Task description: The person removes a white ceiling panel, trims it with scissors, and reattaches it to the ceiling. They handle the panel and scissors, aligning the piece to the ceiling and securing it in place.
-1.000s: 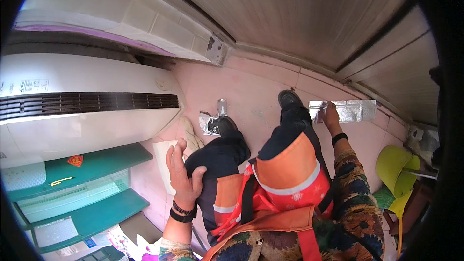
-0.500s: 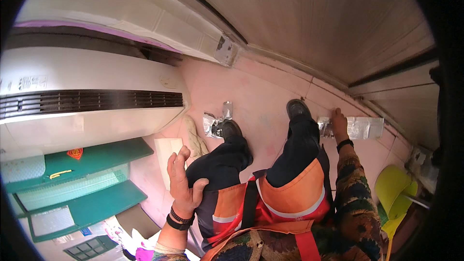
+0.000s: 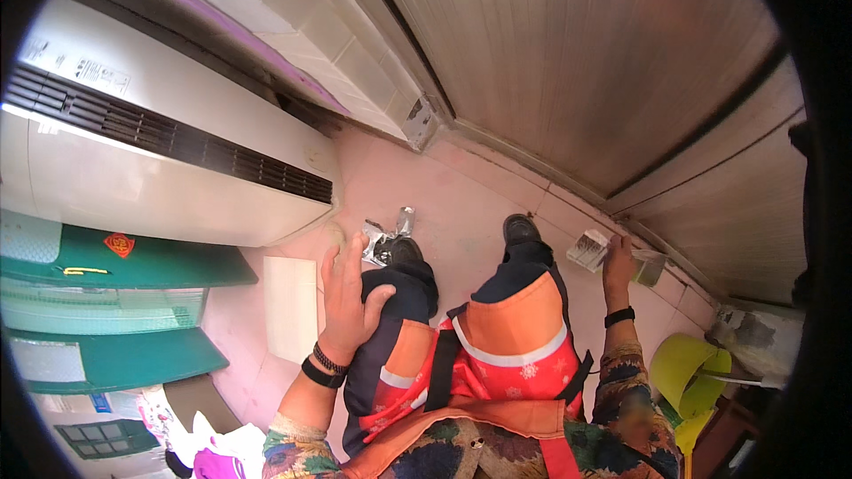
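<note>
My right hand (image 3: 619,270) is over a strip of shiny silver foil (image 3: 587,251) on the floor by the wall, with its fingers curled at the strip's middle. The foil shows on both sides of the hand, and its far part looks bent or tilted. My fingertips are partly hidden. My left hand (image 3: 349,306) hangs in the air beside my left knee, fingers stretched and thumb apart, holding nothing. Crumpled silver foil pieces (image 3: 377,239) lie on the pink floor at my left shoe (image 3: 406,253).
A tall white floor-standing air conditioner (image 3: 177,137) fills the left side. Below it are green-edged shelves (image 3: 124,364) and a pale flat board (image 3: 291,310) on the floor. A panelled wall (image 3: 568,53) runs along the far right. A yellow-green dustpan (image 3: 688,372) stands at my right.
The view has turned and shifted. My right hand remains at the foil strip, which now looks shorter and bent at an angle. My left hand is still spread.
</note>
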### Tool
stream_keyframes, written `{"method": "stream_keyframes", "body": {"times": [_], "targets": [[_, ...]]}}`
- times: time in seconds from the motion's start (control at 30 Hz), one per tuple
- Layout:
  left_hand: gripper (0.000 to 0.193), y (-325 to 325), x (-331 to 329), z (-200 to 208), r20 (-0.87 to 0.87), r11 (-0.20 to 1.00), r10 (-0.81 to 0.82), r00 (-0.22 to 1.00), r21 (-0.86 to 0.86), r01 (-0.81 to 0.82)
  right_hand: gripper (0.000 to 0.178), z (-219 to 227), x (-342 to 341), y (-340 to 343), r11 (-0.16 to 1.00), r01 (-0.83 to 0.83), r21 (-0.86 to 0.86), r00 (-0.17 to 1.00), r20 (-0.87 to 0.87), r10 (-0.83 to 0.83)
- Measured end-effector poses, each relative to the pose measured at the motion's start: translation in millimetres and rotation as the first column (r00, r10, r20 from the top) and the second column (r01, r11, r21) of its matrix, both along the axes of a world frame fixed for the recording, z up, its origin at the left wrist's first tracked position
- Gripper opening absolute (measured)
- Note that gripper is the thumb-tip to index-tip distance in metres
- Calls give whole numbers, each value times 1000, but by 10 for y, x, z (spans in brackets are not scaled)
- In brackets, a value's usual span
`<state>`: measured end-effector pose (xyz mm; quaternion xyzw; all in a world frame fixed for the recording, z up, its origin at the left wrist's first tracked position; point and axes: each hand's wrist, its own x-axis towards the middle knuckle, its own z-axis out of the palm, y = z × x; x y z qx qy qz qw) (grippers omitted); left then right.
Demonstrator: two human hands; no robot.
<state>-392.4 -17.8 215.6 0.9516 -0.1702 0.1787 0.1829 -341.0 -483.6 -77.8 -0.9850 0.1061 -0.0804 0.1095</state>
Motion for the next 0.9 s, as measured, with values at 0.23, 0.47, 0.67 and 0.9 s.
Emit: {"method": "stream_keyframes", "body": {"times": [0.23, 0.47, 0.67, 0.9], "targets": [[70, -5, -36, -83, 91, 998, -30, 995, -58, 35, 16, 1650, 199, 209, 958, -16, 285, 954, 291, -71], [66, 10, 52, 49, 169, 975, 21, 985, -221, 17, 12, 3246, 568, 1059, 162, -619, 769, 776, 566, 277], [71, 61, 230, 476, 190, 845, -4, 982, -525, 105, 49, 3861, 908, 2112, -531, -508, 678, 405, 732, 548], [77, 89, 454, 738, -29, 634, -190, 981, -767, 100, 53, 3661, 953, 2911, -776, -141, 615, 375, 758, 534]]}}
